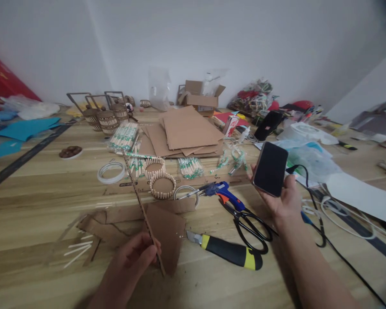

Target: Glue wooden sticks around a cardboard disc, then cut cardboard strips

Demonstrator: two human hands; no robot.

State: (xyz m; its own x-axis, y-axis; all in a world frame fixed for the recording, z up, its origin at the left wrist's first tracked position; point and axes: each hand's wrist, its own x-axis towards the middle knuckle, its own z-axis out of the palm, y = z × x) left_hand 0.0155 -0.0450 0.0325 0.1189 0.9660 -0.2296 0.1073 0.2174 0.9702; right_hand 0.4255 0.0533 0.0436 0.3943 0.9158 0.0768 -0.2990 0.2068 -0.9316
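My left hand (135,257) pinches a long, thin cardboard strip (137,193), tilted and seen almost edge-on. In my right hand (281,206) lies a smartphone (270,168) with a dark screen, fingers wrapped around its sides. A black cable (306,171) comes close to the phone's right edge. Between my hands are a utility knife (228,251) with its blade out, black-handled scissors (247,223) and a blue glue gun (227,193). Two rings of short wooden sticks (162,185) sit beyond the strip. Brown cardboard pieces (167,236) lie beneath my left hand.
Stacked cardboard sheets (191,128) lie mid-table, with packs of wooden sticks (124,136) beside them. Small handled baskets (107,122) stand at the back left. A tape roll (111,171) and a dish of brown balls (70,152) are at left. White paper (363,193) lies at right.
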